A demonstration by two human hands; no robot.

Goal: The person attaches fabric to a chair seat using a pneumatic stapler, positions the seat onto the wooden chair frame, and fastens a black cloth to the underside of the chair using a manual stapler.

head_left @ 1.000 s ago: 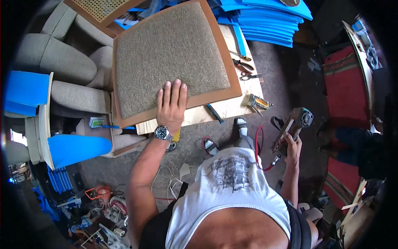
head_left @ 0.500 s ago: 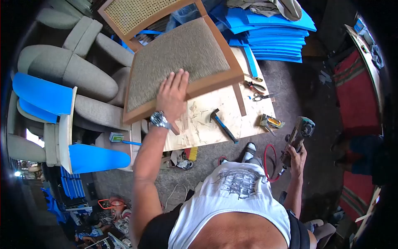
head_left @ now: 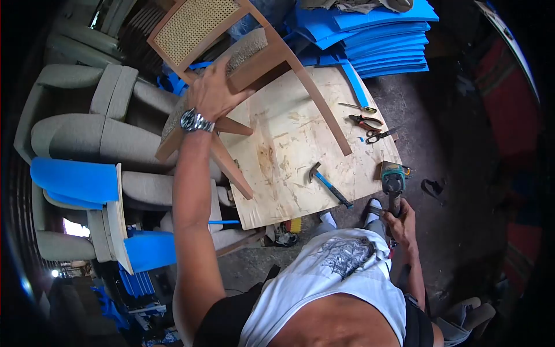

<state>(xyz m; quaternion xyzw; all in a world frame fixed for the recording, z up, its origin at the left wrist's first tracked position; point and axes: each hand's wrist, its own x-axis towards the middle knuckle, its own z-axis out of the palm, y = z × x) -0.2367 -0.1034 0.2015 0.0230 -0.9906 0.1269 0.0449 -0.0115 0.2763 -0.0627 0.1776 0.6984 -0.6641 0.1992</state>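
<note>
A wooden chair (head_left: 312,95) with a grey fabric seat and a cane back (head_left: 193,29) is tilted on the plywood table (head_left: 283,196), its legs slanting over the boards. My left hand (head_left: 215,92), with a watch on the wrist, grips the front rail of the seat; its thumb side lies along the wood. My right hand (head_left: 400,222) is wrapped round the handle of a teal and black power tool (head_left: 393,180), held at the table's front right corner. A hammer (head_left: 330,186) with a blue handle lies between the chair and the tool.
Pliers (head_left: 365,121), scissors (head_left: 381,135) and a screwdriver (head_left: 358,108) lie along the table's right edge, near a stapler partly behind the tool. Blue sheets (head_left: 381,40) are stacked beyond. Grey upholstered seats (head_left: 75,136) stand at the left.
The chair has tipped backwards, showing more of its legs. My left hand has moved up and left with it. My right hand has brought the tool left to the table's corner.
</note>
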